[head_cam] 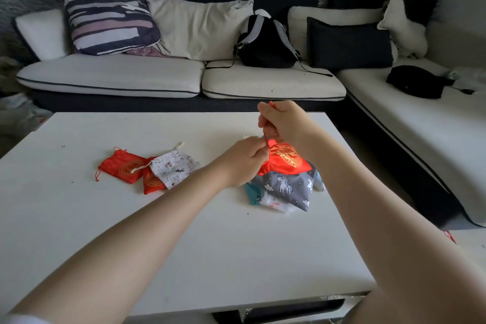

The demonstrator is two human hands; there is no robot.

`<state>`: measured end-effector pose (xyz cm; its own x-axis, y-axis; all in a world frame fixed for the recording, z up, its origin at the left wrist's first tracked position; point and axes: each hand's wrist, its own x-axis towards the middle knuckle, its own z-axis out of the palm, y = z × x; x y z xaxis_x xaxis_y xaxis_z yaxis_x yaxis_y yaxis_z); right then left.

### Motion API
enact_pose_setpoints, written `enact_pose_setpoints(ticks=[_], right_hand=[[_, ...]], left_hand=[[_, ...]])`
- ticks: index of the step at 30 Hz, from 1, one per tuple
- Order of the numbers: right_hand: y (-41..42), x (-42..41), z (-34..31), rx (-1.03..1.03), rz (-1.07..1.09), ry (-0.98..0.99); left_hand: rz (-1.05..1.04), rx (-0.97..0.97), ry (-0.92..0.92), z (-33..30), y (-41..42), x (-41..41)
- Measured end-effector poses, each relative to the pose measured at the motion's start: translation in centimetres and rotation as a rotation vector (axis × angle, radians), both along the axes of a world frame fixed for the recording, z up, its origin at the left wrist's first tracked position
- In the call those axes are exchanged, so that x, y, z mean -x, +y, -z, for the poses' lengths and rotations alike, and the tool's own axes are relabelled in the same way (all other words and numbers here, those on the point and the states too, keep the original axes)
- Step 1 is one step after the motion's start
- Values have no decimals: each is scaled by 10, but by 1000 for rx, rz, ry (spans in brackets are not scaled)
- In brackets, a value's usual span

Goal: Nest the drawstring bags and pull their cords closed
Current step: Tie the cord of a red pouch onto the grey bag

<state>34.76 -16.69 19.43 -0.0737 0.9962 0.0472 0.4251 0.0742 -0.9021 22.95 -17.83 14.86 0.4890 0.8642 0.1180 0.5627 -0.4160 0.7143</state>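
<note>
- On the right side of the white desk (79, 218), a red drawstring bag (285, 159) sat atop a pile of printed bags, a grey unicorn bag (286, 187) uppermost.
- The right hand (285, 121), raised above it, was closed around the red cord (266, 141); the left hand (246, 159) pinched the bag's gathered mouth.
- This looked like the cord-closing step, the mouth nearly cinched.
- Next would likely call for a firm, steady pull while bracing the neck.
- Further left lay two more red bags (122, 166) and a white cat-print bag (175, 166), untouched.

White table (79, 218), pale corner sofa (110, 76), striped cushion (105, 5), black backpack (267, 42), dark cushion (349, 45)
</note>
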Motion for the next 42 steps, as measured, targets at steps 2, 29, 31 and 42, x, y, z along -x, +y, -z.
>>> enact_pose_setpoints(ticks=[2,29,31,42], right_hand=[[0,-1,3,69,31,117],[-14,-13,26,-166,-88,-286],[-12,-14,26,-170,-100,-259],[-10,-15,32,-186,-82,-285]], left_hand=[[5,6,-58,3,-2,1],[-214,486,-606,10,6,8],[-214,489,-646,10,8,6],[-238,505,-617,7,6,6]])
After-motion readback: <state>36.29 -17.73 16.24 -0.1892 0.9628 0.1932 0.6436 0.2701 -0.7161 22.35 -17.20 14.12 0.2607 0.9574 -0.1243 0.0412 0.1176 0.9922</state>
